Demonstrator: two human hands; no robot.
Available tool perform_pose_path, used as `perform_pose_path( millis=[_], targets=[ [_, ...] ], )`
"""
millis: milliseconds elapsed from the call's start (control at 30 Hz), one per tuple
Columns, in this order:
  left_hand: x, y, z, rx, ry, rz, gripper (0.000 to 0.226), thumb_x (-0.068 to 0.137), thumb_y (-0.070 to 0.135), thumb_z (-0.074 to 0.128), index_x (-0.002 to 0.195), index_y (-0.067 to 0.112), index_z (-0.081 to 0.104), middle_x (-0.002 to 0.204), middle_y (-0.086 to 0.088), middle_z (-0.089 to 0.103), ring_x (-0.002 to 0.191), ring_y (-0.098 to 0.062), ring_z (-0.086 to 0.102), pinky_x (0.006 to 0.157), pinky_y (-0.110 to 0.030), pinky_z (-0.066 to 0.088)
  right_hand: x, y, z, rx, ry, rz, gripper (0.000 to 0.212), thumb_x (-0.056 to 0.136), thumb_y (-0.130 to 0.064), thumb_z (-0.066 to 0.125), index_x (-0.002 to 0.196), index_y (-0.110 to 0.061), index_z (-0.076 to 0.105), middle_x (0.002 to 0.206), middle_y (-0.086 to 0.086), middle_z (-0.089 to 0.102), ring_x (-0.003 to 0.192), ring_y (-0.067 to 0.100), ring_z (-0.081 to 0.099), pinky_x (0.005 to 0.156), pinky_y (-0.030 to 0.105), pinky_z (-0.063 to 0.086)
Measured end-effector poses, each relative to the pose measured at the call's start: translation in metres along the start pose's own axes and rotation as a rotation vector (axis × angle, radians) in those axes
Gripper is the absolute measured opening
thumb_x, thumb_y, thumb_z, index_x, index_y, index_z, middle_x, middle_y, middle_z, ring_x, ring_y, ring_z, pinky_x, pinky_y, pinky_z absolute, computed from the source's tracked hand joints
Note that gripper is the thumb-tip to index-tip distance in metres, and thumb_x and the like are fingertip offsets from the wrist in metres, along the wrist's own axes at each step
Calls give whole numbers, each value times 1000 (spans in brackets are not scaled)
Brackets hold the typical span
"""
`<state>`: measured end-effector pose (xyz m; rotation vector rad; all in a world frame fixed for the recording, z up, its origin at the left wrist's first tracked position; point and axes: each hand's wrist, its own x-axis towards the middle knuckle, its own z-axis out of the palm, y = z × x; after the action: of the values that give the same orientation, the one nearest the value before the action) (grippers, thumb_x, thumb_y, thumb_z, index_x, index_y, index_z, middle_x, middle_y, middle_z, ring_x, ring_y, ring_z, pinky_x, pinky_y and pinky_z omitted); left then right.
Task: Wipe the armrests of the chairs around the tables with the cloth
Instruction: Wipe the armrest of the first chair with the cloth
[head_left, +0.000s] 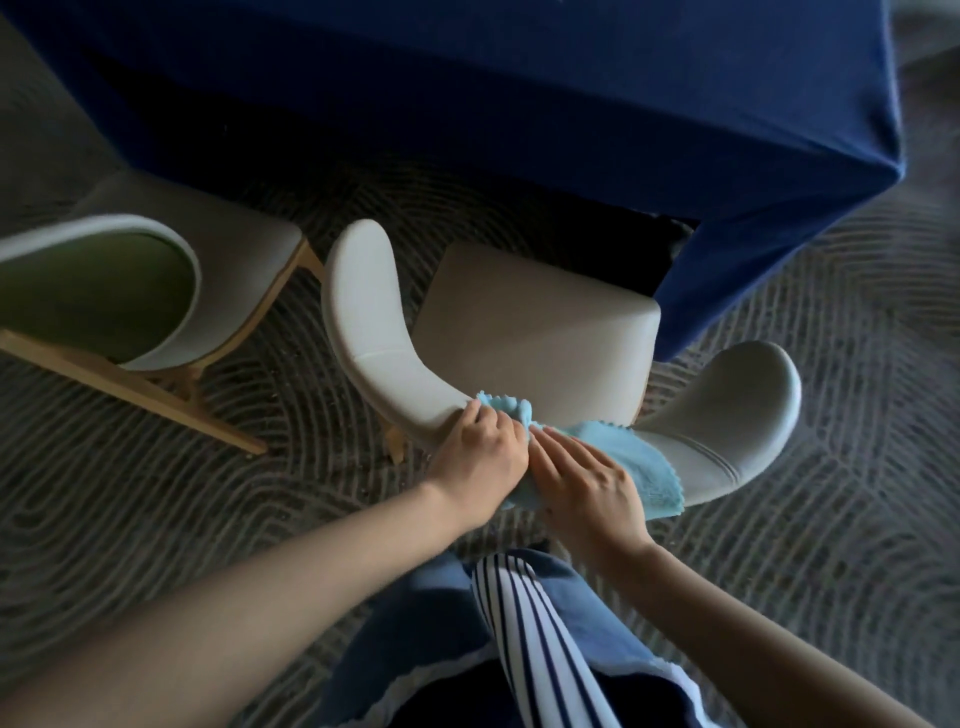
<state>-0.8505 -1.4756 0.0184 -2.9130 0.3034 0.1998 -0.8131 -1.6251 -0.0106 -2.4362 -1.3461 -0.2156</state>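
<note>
Head view: pale-blue scallop-edged cloth (639, 457) draped across rear curve of cream padded chair (530, 322). Left hand (480, 452) grips its bunched end; right hand (587, 483) presses flat. Armrests (363, 312) likely mid-wipe; green-backed neighbouring chair (104, 291) probably pending.

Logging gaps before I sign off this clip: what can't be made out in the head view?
1. Back rail of the chair, middle part: head view, covered by the cloth, the left hand and the right hand.
2. Second chair: head view, cut off by the left edge.
3. Table legs: head view, hidden by the blue tablecloth.
</note>
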Motion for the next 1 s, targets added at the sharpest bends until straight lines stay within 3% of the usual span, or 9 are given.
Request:
perform_pose_path(
  millis=[67,200,400,467,533,600,800,1000],
  targets=[
    [9,18,-8,-4,-32,-35,24,52,14,77,74,6,70,61,-7,61,55,-22,58,66,-33,53,-9,16,-10,3,-13,-34,35,84,-21,55,112,-7,70,114,5,70,105,20,67,85,31,55],
    [29,50,-24,-13,-67,-91,30,43,16,82,68,4,71,56,-8,62,49,-21,58,57,-28,53,-27,53,-23,27,2,-133,34,90,-24,51,109,-3,71,112,7,70,103,20,67,87,31,53],
    [58,92,-36,-16,-194,-83,30,46,25,79,71,8,74,55,-5,63,49,-16,59,54,-26,48,-47,115,-35,44,-36,-293,32,81,-16,69,110,-3,70,115,7,69,105,20,66,92,29,49],
    [65,100,-46,13,-232,-52,32,59,26,75,86,8,74,67,-5,67,60,-16,63,59,-27,49,-50,133,-39,66,-81,-327,37,81,-19,73,115,-4,68,121,5,66,110,18,64,96,29,48],
    [73,110,-51,-18,-268,4,32,82,16,59,112,4,62,96,-10,66,85,-24,64,75,-34,48,-52,150,-43,106,-127,-362,37,87,-25,67,118,-5,66,124,3,64,114,17,62,97,29,49],
    [84,118,-52,-74,-267,26,32,91,12,49,121,2,52,111,-14,60,99,-29,60,81,-36,45,-52,166,-48,130,-177,-391,39,91,-33,60,119,-7,66,125,1,64,114,16,61,99,28,46],
    [124,148,-65,-167,-287,-51,24,92,15,53,115,8,57,112,-10,62,101,-27,61,78,-33,45,-51,222,-64,131,-289,-408,43,88,-38,53,119,-12,66,126,-1,63,114,14,61,100,29,44],
    [162,168,-71,-175,-352,-128,29,89,21,58,115,10,57,112,-10,61,102,-27,60,86,-38,49,-45,269,-63,132,-403,-406,58,75,-33,77,127,-14,61,132,-3,60,121,14,56,102,36,43]
  ],
)
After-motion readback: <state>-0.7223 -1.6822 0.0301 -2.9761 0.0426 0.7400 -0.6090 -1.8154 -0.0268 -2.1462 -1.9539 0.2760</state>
